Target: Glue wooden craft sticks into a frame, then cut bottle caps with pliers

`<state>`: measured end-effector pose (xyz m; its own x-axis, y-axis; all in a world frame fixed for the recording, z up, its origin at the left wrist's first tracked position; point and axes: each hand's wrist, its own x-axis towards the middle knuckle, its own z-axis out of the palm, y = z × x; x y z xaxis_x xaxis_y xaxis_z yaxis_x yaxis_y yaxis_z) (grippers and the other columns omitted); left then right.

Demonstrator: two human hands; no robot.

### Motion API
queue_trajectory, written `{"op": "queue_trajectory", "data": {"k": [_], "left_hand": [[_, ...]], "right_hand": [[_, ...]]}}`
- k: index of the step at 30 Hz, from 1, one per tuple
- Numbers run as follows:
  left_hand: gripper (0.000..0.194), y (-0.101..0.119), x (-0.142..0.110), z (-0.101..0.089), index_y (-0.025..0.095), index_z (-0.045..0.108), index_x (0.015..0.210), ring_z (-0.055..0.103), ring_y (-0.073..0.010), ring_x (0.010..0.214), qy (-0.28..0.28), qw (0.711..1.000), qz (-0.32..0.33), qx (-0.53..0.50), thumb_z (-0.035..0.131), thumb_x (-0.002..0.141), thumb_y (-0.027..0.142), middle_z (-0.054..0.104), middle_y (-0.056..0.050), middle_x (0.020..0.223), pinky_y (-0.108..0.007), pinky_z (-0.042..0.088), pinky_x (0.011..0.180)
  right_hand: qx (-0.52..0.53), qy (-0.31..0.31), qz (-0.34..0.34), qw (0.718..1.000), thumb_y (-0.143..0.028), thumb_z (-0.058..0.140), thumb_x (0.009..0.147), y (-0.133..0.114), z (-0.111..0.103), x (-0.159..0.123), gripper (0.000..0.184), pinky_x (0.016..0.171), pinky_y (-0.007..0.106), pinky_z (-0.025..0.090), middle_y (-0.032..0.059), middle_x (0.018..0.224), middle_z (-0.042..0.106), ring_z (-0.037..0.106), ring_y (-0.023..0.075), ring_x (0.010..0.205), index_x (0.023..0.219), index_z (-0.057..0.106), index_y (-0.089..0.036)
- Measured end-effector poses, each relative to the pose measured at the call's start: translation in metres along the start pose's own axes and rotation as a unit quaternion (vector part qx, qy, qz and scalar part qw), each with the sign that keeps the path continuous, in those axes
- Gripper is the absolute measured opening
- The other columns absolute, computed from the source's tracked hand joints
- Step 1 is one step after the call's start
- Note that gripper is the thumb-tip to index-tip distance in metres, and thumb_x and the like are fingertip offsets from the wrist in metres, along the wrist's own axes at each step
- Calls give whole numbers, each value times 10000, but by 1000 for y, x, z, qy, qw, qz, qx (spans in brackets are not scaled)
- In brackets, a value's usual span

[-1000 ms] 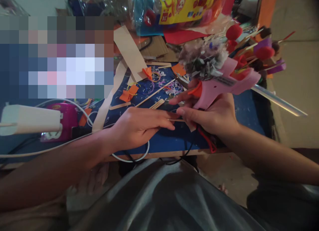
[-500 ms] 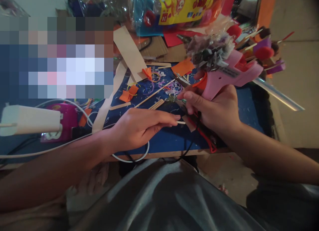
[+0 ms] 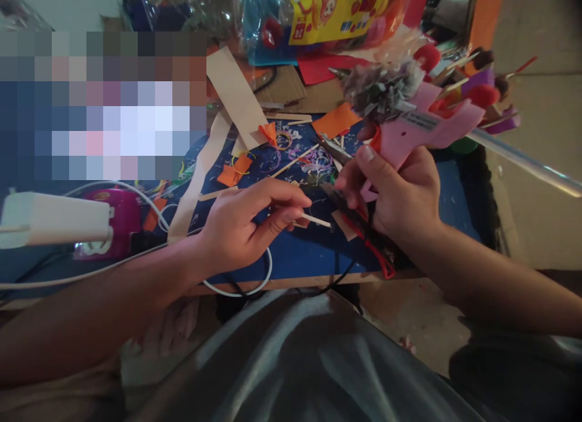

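Note:
Between the thumb and fingers of my left hand (image 3: 254,225) is a thin wooden stick (image 3: 317,220), its pale end pointing right. My right hand (image 3: 402,191) is wrapped round the handle of a pink glue gun (image 3: 413,128). Grey fluffy stuff covers the gun's front, with the nozzle pointing left. A clear glue stick (image 3: 522,158) pokes out of its back. Below the right hand lie red-handled scissors (image 3: 384,267), partly hidden. Loose sticks and orange paper pieces (image 3: 234,170) lie beyond my left hand on the blue tabletop (image 3: 295,258).
A magenta power socket (image 3: 113,222) with a white plug (image 3: 57,219) stands at left, its white cable looping near my left wrist. Beige strips (image 3: 239,97) and a plastic bag of coloured items (image 3: 336,16) are at the back. Red and purple stick crafts (image 3: 484,94) stand at back right.
My left hand has drawn back slightly left and lifted the wooden stick, which shows more. The glue gun in my right hand has shifted a little right and down.

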<state>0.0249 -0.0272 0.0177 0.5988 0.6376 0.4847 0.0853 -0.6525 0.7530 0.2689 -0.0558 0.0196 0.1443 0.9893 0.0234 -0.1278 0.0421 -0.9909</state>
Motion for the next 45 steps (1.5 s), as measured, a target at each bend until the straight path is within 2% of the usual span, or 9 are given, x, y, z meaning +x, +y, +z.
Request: {"op": "queue_trajectory", "data": {"k": [2,6,11,23,28,32,37,40,45], "left_hand": [[80,1,-1,1,174,764,1147,856,-110,736,24,1000,-5,-5,715,1131,235,888,-57,1001,-151,683,707],[99,0,-1,3,171,752,1124,839,-112,715,50,998,-33,-26,716,1135,263,872,-50,986,-160,691,677],[71,-1,1,4,180,742,1114,824,-108,709,77,996,-39,-33,724,1127,247,837,-28,934,-152,671,633],[34,-4,2,6,239,747,1106,863,-133,774,122,987,-70,-81,759,1112,270,824,-20,939,-187,719,653],[11,-6,3,7,203,769,1104,856,-106,797,139,983,-60,-100,763,1096,202,806,-18,937,-143,708,680],[36,-7,3,5,210,774,1121,850,-102,793,122,987,-51,-86,764,1091,195,804,-21,941,-148,709,678],[63,-6,1,3,234,759,1150,855,-119,811,102,992,-53,-53,760,1092,211,824,-30,999,-180,717,690],[48,-4,0,4,224,750,1150,848,-119,831,93,993,-62,-42,739,1104,216,835,-28,1001,-195,702,723],[64,-2,-1,4,189,771,1110,828,-147,858,83,994,-68,6,743,1089,242,847,-46,989,-245,669,739]], "right_hand": [[14,-10,16,1000,-651,1008,840,-2,0,-3,548,390,272,395,-58,644,740,571,132,419,1073,663,-295],[0,-66,79,995,-631,1041,808,-6,-4,-8,562,375,310,463,11,848,862,596,143,440,1096,700,-288],[-2,-130,120,984,-513,1164,610,-10,-2,-8,715,359,304,465,-3,828,863,580,137,417,1122,718,-288],[2,-74,91,993,-520,1139,677,-6,-2,-8,680,298,310,442,-47,777,796,564,152,430,1128,674,-312],[-18,-5,20,1000,-475,1034,851,1,-4,-3,492,462,353,522,-23,893,839,573,157,507,1124,650,-333],[9,40,-18,999,-362,1062,768,1,-1,3,559,518,339,523,-19,1075,897,640,161,590,1061,586,-346],[24,-27,51,998,-407,1077,776,-6,0,-4,574,409,319,458,-20,1002,909,554,123,449,1100,610,-330],[11,-69,95,993,-460,1136,677,-9,1,-9,679,376,345,467,-13,950,893,581,153,449,1104,624,-329],[18,-85,78,993,-356,1163,633,-10,2,-11,672,404,359,482,-54,823,842,616,176,474,1079,660,-345]]}}
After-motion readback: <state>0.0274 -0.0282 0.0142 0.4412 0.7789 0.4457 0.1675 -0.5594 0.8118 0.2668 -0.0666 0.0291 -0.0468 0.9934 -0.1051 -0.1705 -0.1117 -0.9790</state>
